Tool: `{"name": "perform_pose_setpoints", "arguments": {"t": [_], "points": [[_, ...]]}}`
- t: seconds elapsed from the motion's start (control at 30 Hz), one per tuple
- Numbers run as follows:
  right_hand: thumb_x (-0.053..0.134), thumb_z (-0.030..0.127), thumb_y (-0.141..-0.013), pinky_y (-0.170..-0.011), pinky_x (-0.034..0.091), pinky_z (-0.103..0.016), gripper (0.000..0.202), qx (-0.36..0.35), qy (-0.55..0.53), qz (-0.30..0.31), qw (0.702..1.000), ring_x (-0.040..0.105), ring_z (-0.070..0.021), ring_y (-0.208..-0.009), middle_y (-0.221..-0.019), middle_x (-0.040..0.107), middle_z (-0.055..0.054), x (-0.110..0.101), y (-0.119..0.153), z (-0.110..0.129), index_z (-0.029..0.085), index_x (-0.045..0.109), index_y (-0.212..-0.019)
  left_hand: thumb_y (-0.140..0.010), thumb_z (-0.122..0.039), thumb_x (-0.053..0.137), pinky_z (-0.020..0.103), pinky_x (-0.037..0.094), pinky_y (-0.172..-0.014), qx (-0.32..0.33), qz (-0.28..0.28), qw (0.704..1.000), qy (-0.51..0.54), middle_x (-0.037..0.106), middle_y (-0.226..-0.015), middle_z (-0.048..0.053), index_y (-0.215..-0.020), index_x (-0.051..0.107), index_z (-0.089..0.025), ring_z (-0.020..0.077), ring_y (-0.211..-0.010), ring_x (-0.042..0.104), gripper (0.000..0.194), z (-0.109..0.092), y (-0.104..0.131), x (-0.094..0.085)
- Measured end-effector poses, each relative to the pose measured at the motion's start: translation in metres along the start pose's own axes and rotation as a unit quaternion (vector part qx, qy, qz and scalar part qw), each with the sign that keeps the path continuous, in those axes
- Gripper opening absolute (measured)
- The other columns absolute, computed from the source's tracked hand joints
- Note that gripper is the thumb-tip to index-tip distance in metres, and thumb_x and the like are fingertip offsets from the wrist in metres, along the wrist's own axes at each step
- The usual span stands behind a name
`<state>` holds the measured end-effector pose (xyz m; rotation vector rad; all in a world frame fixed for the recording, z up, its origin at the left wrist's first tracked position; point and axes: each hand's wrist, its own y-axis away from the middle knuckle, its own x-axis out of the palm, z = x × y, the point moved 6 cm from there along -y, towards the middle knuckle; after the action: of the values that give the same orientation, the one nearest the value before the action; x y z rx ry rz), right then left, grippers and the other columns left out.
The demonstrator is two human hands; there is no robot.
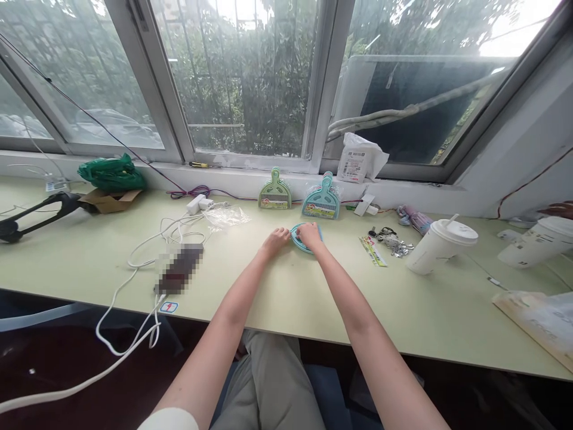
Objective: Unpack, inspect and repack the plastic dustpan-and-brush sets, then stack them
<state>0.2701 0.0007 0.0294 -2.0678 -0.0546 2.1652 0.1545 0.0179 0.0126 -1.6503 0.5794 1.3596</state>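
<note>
A small blue dustpan-shaped item [303,247] lies on the pale green table between my hands. My left hand [276,240] has its fingers closed at the item's left end. My right hand [310,235] is over the item with its fingers bent and pressed together on it. Behind them, a green dustpan-and-brush set [274,192] and a blue one [321,200] lean upright against the window ledge. Right of my right hand lie printed label strips [372,251].
White cup with straw [441,245], another cup [539,242], keys [394,242] and a plastic package [544,316] are on the right. Left are a blurred dark device [179,269], white cables [134,266], clear plastic [227,216], and a green bag [111,173] in a carton [110,201].
</note>
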Motion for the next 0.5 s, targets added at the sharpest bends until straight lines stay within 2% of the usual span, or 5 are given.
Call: {"name": "perform_pose_setpoints", "arguments": {"t": [0.17, 0.27, 0.37, 0.4, 0.5], "points": [[0.06, 0.02, -0.079, -0.09, 0.032, -0.033, 0.016, 0.002, -0.043, 0.005, 0.999, 0.057, -0.0238, -0.102, -0.096, 0.071, -0.009, 0.004, -0.003, -0.003, 0.021, 0.072, -0.089, -0.074, 0.005, 0.042, 0.037, 0.039, -0.086, -0.065, -0.001, 0.997, 0.035, 0.062, -0.091, 0.014, -0.089, 0.061, -0.016, 0.0255, -0.094, 0.057, 0.032, 0.004, -0.001, 0.008], [0.064, 0.024, -0.074, -0.082, 0.038, -0.028, 0.016, 0.029, -0.083, -0.004, 0.996, 0.06, -0.0217, -0.099, -0.097, 0.071, -0.006, 0.005, 0.0, -0.007, 0.023, 0.071, -0.088, -0.074, 0.002, 0.045, 0.042, 0.033, -0.099, -0.135, -0.11, 0.981, 0.081, 0.058, -0.112, 0.014, -0.104, 0.058, -0.018, 0.0274, -0.114, 0.049, 0.038, 0.01, 0.008, -0.001], [0.062, 0.032, -0.076, -0.075, 0.042, -0.025, 0.023, 0.099, -0.13, -0.038, 0.986, 0.063, -0.0202, -0.093, -0.098, 0.071, -0.006, 0.006, 0.002, -0.01, 0.022, 0.07, -0.095, -0.077, -0.01, 0.052, 0.044, 0.031, -0.104, -0.285, -0.249, 0.883, 0.276, 0.047, -0.13, 0.015, -0.121, 0.047, -0.018, 0.0274, -0.125, 0.042, 0.045, 0.027, 0.019, -0.003], [0.059, 0.034, -0.078, -0.075, 0.043, -0.025, 0.026, 0.127, -0.157, -0.061, 0.978, 0.064, -0.0202, -0.092, -0.099, 0.07, -0.007, 0.005, 0.001, -0.011, 0.021, 0.069, -0.098, -0.08, -0.016, 0.053, 0.043, 0.036, -0.101, -0.318, -0.244, 0.839, 0.369, 0.048, -0.128, 0.015, -0.123, 0.045, -0.018, 0.027, -0.122, 0.046, 0.044, 0.029, 0.017, 0.004], [0.052, 0.035, -0.082, -0.077, 0.046, -0.027, 0.031, 0.162, -0.285, -0.142, 0.934, 0.064, -0.02, -0.091, -0.098, 0.07, -0.01, -0.005, -0.004, -0.014, 0.018, 0.068, -0.101, -0.082, -0.032, 0.058, 0.037, 0.048, -0.086, -0.32, -0.121, 0.72, 0.604, 0.059, -0.112, 0.011, -0.123, 0.044, -0.019, 0.0238, -0.1, 0.06, 0.045, 0.017, -0.003, 0.032]]}}
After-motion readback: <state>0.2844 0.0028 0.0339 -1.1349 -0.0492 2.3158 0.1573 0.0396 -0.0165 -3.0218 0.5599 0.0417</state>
